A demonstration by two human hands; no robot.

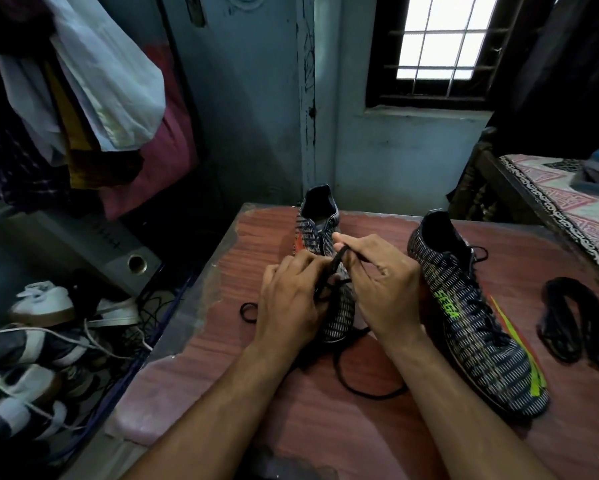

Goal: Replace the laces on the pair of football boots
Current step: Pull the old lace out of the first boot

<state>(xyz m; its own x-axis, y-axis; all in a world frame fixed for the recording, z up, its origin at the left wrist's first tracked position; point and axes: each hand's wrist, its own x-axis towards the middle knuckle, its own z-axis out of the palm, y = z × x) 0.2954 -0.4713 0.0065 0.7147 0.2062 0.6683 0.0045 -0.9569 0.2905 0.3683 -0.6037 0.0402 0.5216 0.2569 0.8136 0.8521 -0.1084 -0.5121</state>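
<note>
Two dark patterned football boots stand on a reddish wooden table (256, 410). The left boot (320, 220) lies mid-table, toe toward me, partly hidden by both hands. My left hand (289, 303) pinches a black lace (336, 259) over the boot's eyelets. My right hand (381, 282) pinches the same lace just above. The lace's loose end loops on the table (370, 393) near my wrists. The right boot (478, 327), with green lettering and stripes, is laced and stands to the right.
A bundle of black laces (575, 320) lies at the table's right edge. A small lace loop (247, 311) sits left of my left hand. Shoes (41, 341) and a speaker (131, 261) crowd the floor on the left. A bed (561, 202) stands at the right.
</note>
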